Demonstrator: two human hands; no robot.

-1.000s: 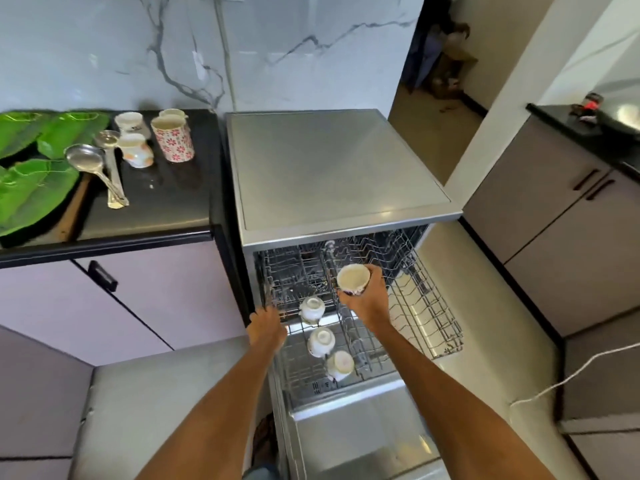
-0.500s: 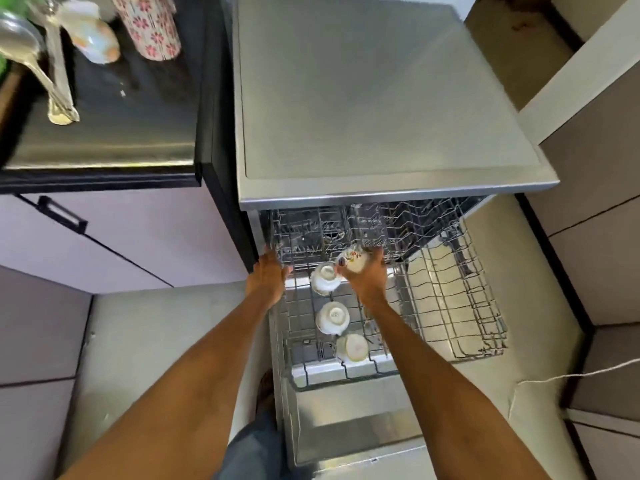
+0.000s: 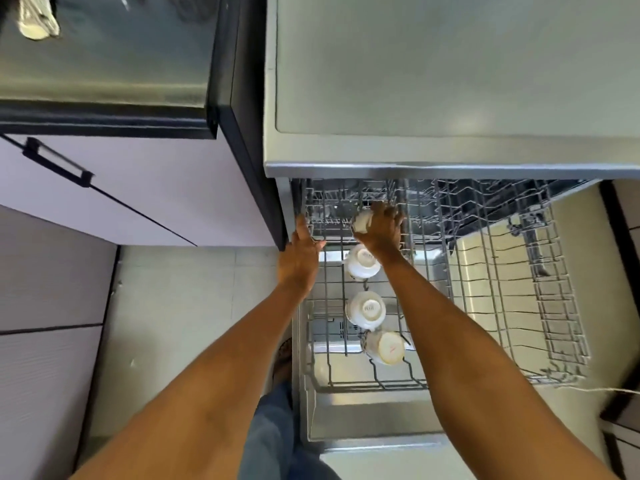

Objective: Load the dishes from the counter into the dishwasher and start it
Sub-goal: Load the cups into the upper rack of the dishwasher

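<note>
The right hand [image 3: 379, 228] reaches to the far end of the pulled-out grey wire dishwasher rack [image 3: 498, 289], its fingers [image 3: 389, 211] curled round a small white ceramic cup [image 3: 362, 221]. The cup lies tilted on its side, its pale end facing 9 o'clock, low among the rack's wires just under the front edge of the grey steel dishwasher top [image 3: 450, 71]. Whether the cup already rests on the wires cannot be told, since the hand covers most of it.

The left hand [image 3: 299, 261] sits at 9 o'clock of the cup, at the rack's left rim. Its fingers [image 3: 302, 227] are stretched out nearly straight and point toward 12 o'clock, the tips touching the rack's corner beside the dishwasher's side wall; the thumb spreads toward 3 o'clock over the rim. It holds nothing.

In a line running toward 6 o'clock from the held cup stand three more white cups, all upside down with their bases up: the nearest white upturned cup [image 3: 362, 263] just beside the right wrist, the middle white upturned cup [image 3: 367, 310] below it, and a cream-based upturned cup [image 3: 386, 348] tilted a little at the near end. The rest of the rack, out toward 3 o'clock, shows only bare wires.

At 10 o'clock the dark glossy surface [image 3: 104, 64] carries the blurred bowl of a metal spoon [image 3: 34, 20] at its far left corner. Under it is a pale lilac cabinet front with a black bar handle [image 3: 57, 164].
</note>
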